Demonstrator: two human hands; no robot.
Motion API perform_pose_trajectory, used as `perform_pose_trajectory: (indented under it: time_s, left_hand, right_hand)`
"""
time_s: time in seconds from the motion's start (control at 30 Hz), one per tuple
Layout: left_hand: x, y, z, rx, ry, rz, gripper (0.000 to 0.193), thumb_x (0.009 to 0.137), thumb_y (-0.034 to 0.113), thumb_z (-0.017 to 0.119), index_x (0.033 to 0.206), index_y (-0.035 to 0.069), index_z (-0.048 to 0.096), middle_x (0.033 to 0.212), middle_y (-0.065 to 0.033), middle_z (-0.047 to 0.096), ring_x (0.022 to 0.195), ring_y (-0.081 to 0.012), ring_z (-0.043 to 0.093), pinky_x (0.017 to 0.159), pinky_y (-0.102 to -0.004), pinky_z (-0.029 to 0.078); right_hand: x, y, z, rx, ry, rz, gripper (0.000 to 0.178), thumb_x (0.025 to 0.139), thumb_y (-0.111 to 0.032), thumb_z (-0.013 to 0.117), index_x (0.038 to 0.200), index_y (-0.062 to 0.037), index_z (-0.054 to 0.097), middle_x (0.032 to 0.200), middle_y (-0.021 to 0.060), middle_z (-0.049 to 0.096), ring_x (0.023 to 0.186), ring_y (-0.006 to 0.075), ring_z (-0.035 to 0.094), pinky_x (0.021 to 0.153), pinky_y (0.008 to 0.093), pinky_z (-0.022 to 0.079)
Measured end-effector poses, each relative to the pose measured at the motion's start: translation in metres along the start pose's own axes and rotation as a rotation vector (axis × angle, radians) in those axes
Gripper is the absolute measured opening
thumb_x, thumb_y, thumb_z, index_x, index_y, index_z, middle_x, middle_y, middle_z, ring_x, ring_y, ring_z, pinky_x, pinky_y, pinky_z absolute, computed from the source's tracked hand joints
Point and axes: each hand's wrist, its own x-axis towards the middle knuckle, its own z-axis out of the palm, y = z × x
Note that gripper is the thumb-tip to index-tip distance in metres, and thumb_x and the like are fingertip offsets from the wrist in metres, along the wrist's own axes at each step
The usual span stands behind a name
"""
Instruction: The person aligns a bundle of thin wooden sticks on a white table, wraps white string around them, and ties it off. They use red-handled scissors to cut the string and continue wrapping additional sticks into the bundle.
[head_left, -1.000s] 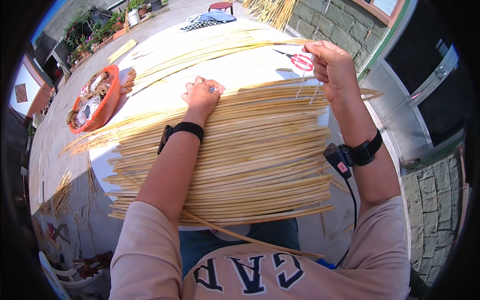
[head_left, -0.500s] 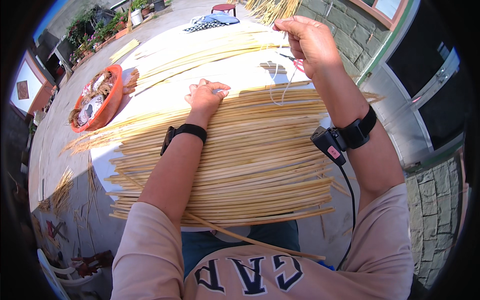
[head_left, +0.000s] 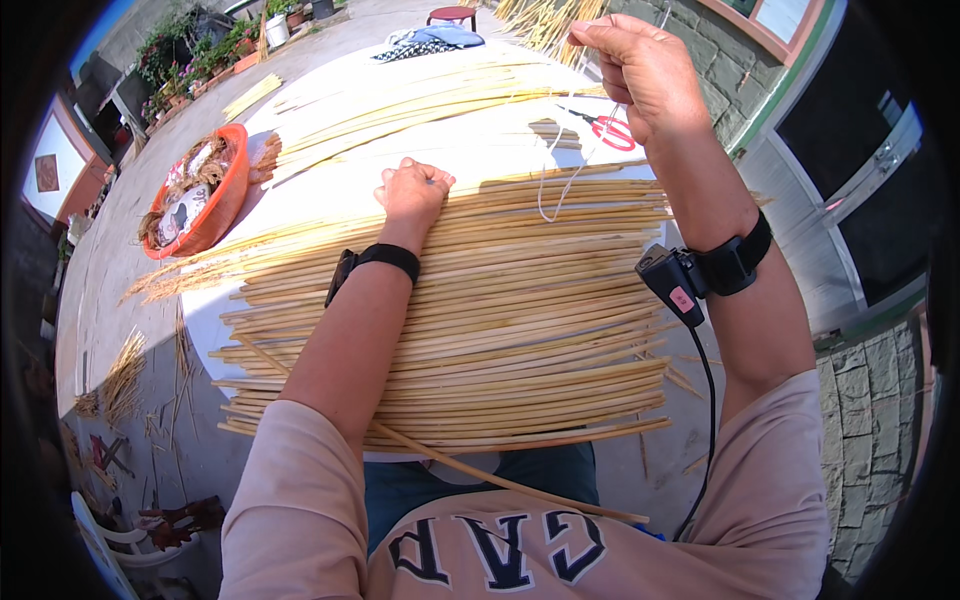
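Head view. The right hand [head_left: 640, 72] is being held raised, higher than and to the right of the left hand [head_left: 413, 192]. Its thumb and fingertips are being pressed together, and a white thread [head_left: 541, 195] is being clamped in it. A loop of the thread is being left to hang below and to the left of that hand, over the far edge of the stalks [head_left: 510, 310].

The left hand is being rested at that same far edge, its fingers being curled together; whether anything is being gripped inside them cannot be told. The stalks are lying side by side in a broad layer, crossing beneath the left forearm and reaching back toward the lap. One loose stalk [head_left: 510, 475] is slanting under the same forearm, toward the right.

Red-handled scissors [head_left: 613, 132] are lying just left of the right forearm, on the white table [head_left: 335, 185]. Beyond the left hand, more straw [head_left: 400, 113] is being supported by the table; farther off, a blue cloth [head_left: 435, 38] is lying. To the left of the left hand, an orange basin [head_left: 232, 195] is being seen. A black band [head_left: 390, 258] is being worn on the left wrist.
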Motion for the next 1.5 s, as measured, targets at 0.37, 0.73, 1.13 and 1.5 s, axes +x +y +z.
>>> perform_pose_trajectory:
  time_s: [0.37,0.73,1.13,1.5]
  left_hand:
    - [0.002,0.001,-0.001,0.048,-0.040,-0.036,0.019,0.078,0.039,0.069,0.082,0.020,0.074,0.103,0.0035,0.058,0.106,-0.0244,0.044,0.094,-0.0437,0.029]
    - [0.001,0.004,-0.001,0.041,-0.015,-0.050,0.007,0.080,0.027,0.066,0.079,0.023,0.071,0.092,0.0060,0.065,0.104,-0.0214,0.045,0.094,-0.0406,0.030]
    - [0.005,0.008,-0.007,0.046,-0.077,-0.118,0.020,0.081,0.037,0.058,0.075,0.024,0.072,0.105,0.0011,0.059,0.108,-0.0273,0.042,0.095,-0.0446,0.027]
    - [0.000,0.013,-0.014,0.033,-0.125,-0.091,0.021,0.070,0.037,0.063,0.070,0.016,0.068,0.102,-0.0030,0.059,0.108,-0.0277,0.042,0.094,-0.0425,0.026]
  right_hand:
    - [-0.011,-0.005,-0.024,-0.008,0.120,-0.082,0.013,0.083,-0.012,0.066,0.084,0.0007,0.064,0.052,-0.0093,0.034,0.045,0.0023,0.021,0.042,0.0210,0.015]
    - [0.012,0.012,-0.042,0.107,0.179,0.049,0.012,0.084,-0.010,0.065,0.085,0.0017,0.063,0.056,-0.0095,0.033,0.046,0.0023,0.022,0.042,0.0211,0.016]
    - [0.018,0.011,-0.026,0.225,0.071,0.018,0.010,0.082,-0.008,0.067,0.080,0.0015,0.065,0.057,-0.0059,0.043,0.047,0.0023,0.027,0.042,0.0200,0.019]
    - [-0.049,-0.016,0.017,-0.100,-0.861,-0.121,0.015,0.080,-0.015,0.069,0.079,-0.0002,0.066,0.067,0.0014,0.060,0.049,0.0009,0.036,0.043,0.0191,0.026]
